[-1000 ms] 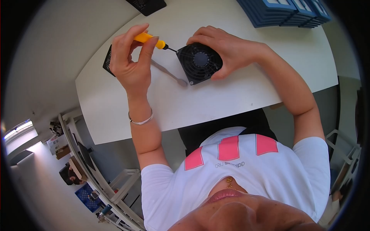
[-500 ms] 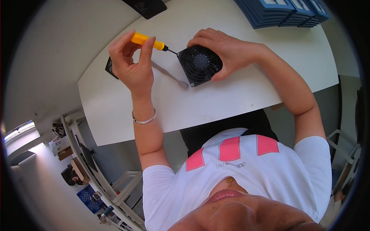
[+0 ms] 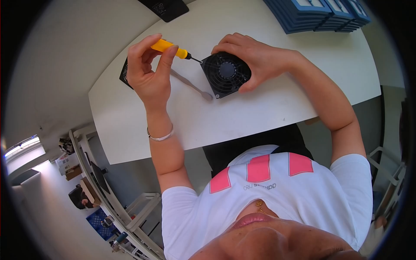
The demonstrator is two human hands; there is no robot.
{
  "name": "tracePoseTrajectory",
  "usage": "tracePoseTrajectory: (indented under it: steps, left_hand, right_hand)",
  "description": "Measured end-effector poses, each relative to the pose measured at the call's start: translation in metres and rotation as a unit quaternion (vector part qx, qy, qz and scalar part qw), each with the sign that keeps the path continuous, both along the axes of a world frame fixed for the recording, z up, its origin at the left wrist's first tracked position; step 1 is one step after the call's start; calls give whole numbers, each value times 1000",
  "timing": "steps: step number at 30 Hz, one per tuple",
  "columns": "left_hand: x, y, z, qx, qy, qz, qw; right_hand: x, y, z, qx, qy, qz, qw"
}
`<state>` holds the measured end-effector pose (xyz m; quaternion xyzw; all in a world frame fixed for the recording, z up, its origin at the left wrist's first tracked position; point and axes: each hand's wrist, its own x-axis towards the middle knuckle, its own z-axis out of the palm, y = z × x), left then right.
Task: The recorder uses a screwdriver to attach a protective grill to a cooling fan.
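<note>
A yellow-handled screwdriver (image 3: 172, 48) is pinched between the thumb and fingers of my left hand (image 3: 151, 82). Its thin dark shaft slants down to the right, and the tip meets the upper left corner of a square black fan (image 3: 226, 70), at a screw. My right hand (image 3: 256, 56) is wrapped round the far and right sides of the fan, thumb on the near right edge, and steadies it on the white table (image 3: 242, 117). Another screw shows at the fan's near corner. Beside the fan lies a flat grey pry tool (image 3: 190, 83), partly behind my left hand.
A black slotted part (image 3: 124, 74) is mostly hidden behind my left hand. Stacked blue trays (image 3: 299, 19) stand at the far right. A dark flat device (image 3: 167, 9) sits at the far edge. White shelving (image 3: 134, 219) is off to the left.
My left hand has turned slightly and shifted a little right with the screwdriver, whose tip stays at the same corner. The fan and my right hand have hardly moved.
</note>
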<state>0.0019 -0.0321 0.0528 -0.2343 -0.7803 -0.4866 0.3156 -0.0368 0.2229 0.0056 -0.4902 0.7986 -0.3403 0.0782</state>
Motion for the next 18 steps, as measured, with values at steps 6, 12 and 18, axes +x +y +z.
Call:
tracePoseTrajectory:
  steps: [6, 12, 18]
  left_hand:
    - [2, 4, 7, 13, -55, -86, 995]
    - [-3, 6, -5, -14, 4, -38, 999]
    - [0, 6, -4, -26, 61, 48, 997]
  right_hand:
    - [-1, 0, 0, 1, 1, 3, 1000]
    - [1, 0, 1, -2, 1, 0, 1000]
    - [0, 1, 1, -6, -3, 1, 1000]
